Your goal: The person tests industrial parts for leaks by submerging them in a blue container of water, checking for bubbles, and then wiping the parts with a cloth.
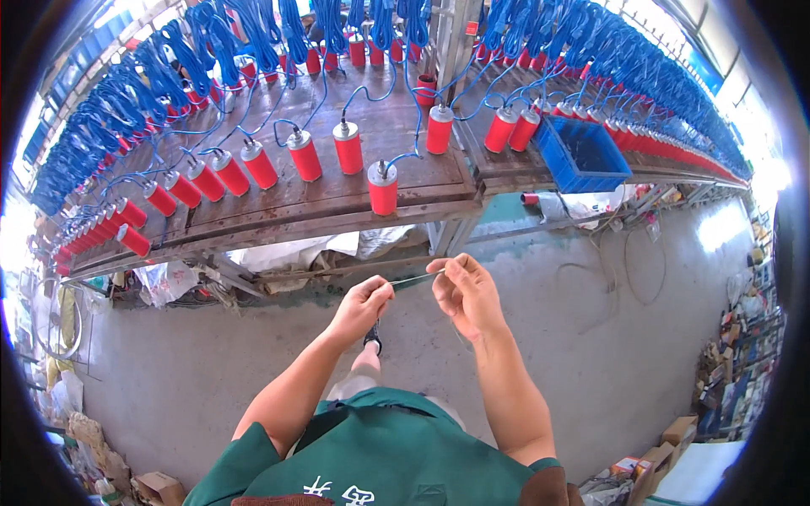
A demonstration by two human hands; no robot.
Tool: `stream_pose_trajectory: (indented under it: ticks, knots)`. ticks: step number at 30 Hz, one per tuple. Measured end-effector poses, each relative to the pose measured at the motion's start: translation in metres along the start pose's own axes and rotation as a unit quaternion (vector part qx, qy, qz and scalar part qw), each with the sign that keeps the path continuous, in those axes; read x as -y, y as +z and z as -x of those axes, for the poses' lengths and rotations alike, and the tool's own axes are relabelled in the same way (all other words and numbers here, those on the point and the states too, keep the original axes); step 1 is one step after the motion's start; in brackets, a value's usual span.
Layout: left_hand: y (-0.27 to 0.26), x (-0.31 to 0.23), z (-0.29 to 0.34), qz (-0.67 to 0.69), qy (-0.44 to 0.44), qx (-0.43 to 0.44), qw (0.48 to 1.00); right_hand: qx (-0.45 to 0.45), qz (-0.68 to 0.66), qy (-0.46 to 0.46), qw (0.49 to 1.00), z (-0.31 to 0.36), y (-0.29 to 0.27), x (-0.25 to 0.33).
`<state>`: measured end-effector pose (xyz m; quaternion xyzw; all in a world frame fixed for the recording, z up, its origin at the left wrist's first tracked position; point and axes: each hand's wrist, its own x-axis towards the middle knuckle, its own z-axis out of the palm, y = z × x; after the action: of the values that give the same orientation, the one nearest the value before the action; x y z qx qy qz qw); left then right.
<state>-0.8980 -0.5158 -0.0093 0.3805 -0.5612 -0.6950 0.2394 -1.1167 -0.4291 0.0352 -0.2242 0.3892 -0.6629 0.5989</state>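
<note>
A thin pale strand (417, 277), like string or wire, is stretched between my two hands in front of the bench. My left hand (363, 309) is closed in a fist around one end. Thumb and index finger of my right hand (466, 291) pinch the other end, its remaining fingers curled. On the bench ahead, the nearest thing is a red cylinder (382, 196) with a grey metal top and a blue cable rising from it. More such cylinders, like this one (348, 152), stand in a row along the bench edge.
The brown bench (253, 207) curves across in front of me. A blue plastic crate (582, 160) sits at its right part. Bundles of blue cable (224, 42) hang above. Below are white sacks (295, 253). Cardboard boxes (675, 438) lie at the lower right on the concrete floor (607, 363).
</note>
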Motion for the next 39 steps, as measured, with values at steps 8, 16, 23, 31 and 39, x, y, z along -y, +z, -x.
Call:
stream_pose_trajectory:
  ticks: [8, 16, 23, 31, 39]
  knots:
    - [-0.040, 0.056, -0.134, -0.094, -0.063, 0.118, 0.987, -0.059, 0.220, 0.010, 0.974, -0.114, -0.001, 0.021]
    - [-0.092, -0.037, -0.200, -0.231, 0.205, -0.143, 0.940, -0.110, 0.273, 0.092, 0.951, -0.213, -0.022, 0.006]
    - [-0.102, -0.106, -0.282, -0.190, 0.280, -0.128, 0.932, -0.066, 0.015, 0.144, 0.987, -0.290, -0.057, -0.014]
    - [-0.099, -0.096, -0.334, -0.285, -0.004, 0.190, 0.940, 0.024, -0.129, 0.124, 0.984, -0.307, -0.053, -0.026]
    - [-0.099, -0.088, -0.341, -0.208, -0.032, 0.181, 0.961, 0.049, -0.017, 0.143, 0.988, -0.308, -0.052, -0.016]
